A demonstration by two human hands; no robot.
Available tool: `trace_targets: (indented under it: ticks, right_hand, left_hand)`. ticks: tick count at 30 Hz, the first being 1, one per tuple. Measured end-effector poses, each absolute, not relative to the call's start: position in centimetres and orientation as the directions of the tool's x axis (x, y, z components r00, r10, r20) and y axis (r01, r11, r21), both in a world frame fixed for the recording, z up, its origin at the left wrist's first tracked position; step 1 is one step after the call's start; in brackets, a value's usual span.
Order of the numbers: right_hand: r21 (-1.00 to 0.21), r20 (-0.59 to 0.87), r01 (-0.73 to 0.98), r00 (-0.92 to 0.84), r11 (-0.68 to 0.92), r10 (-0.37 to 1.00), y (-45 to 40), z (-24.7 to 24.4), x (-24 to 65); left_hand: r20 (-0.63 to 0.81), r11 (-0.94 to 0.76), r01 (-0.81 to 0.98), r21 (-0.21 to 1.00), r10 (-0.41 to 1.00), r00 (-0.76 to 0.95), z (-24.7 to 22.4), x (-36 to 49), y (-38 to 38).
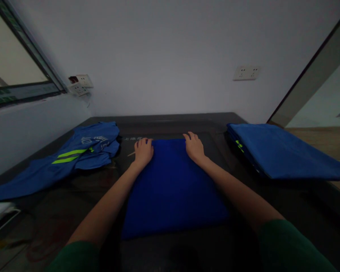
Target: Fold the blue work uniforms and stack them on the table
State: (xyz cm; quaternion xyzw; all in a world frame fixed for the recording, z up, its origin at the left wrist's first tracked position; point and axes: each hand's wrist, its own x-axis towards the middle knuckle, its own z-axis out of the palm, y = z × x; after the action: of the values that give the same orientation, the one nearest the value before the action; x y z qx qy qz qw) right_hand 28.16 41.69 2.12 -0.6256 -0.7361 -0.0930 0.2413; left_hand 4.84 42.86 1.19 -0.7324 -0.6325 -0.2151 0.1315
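Note:
A bright blue folded cloth (pixel 174 189) lies flat in front of me, its far edge between my hands. My left hand (pixel 144 153) rests at its far left corner with the fingers a little bent and lying down on it. At the far right corner, my right hand (pixel 195 148) touches the edge, its thumb and fingers apart. Neither hand lifts the cloth. The undersides of both palms are hidden.
A blue work garment (pixel 96 145) with yellow-green stripes lies loosely at left. To the right sits a stack of folded blue cloth (pixel 283 151). All rest on a dark table (pixel 170 124) against a wall with sockets (pixel 246 73). A white device (pixel 1 215) is at lower left.

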Motion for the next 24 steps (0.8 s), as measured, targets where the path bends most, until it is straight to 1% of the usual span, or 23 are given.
trace_targets:
  ticks: [2,4,6,7,10,18,20,22,24]
  right_hand:
    - [-0.172,0.424,0.942,-0.194,0.289,0.884,40.7,1.4,26.4]
    - [-0.196,0.312,0.919,-0.272,0.342,0.910,39.9,0.0,25.5]
    - [-0.202,0.213,0.912,-0.315,0.357,0.925,39.6,-1.3,25.7]
    - [-0.191,0.188,0.915,-0.320,0.354,0.929,39.6,-1.7,26.3]
    - [-0.162,0.157,0.931,-0.302,0.326,0.940,39.8,-2.3,28.6]
    - [-0.151,0.102,0.980,-0.118,0.133,0.988,40.1,-2.6,32.0]
    - [-0.160,0.109,0.986,-0.029,0.046,0.994,40.1,-2.7,32.1]
    - [-0.181,0.121,0.983,0.064,-0.041,0.991,40.2,-2.6,32.0]
    - [-0.210,0.184,0.975,0.106,-0.066,0.977,40.7,-1.9,31.8]
  left_hand:
    - [0.391,-0.296,0.953,0.067,0.886,0.248,0.4,6.7,42.2]
    - [0.280,-0.373,0.924,0.079,0.898,0.339,-0.8,8.0,41.8]
    - [0.206,-0.381,0.920,0.093,0.911,0.357,-1.8,8.2,41.8]
    - [0.195,-0.365,0.926,0.094,0.919,0.342,-2.2,8.0,41.8]
    - [0.189,-0.305,0.948,0.095,0.940,0.283,-2.6,6.1,42.5]
    - [0.162,-0.109,0.990,0.086,0.982,0.094,-2.7,1.2,44.0]
    - [0.200,-0.073,0.996,0.050,0.978,0.062,-2.5,1.1,43.8]
    - [0.280,-0.039,0.999,-0.006,0.959,0.039,-2.1,1.5,43.5]
    - [0.334,-0.034,0.999,-0.026,0.942,0.041,-1.6,2.3,43.5]
